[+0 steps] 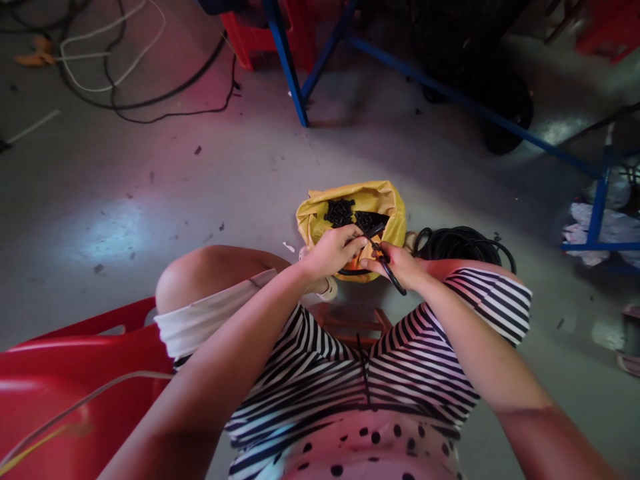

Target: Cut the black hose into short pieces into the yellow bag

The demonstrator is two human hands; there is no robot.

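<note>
Seated over a yellow bag [320, 217] of black plastic parts, the left hand [333, 252] and right hand [400, 265] pinch a black cable [393, 277], fingers closed; a firm, close grip seems wise.

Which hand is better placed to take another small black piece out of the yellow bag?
Probably the left hand: its fingers sit at the open mouth of the yellow plastic bag, beside the small black pieces. The right hand already grips a thin black cable.
</note>
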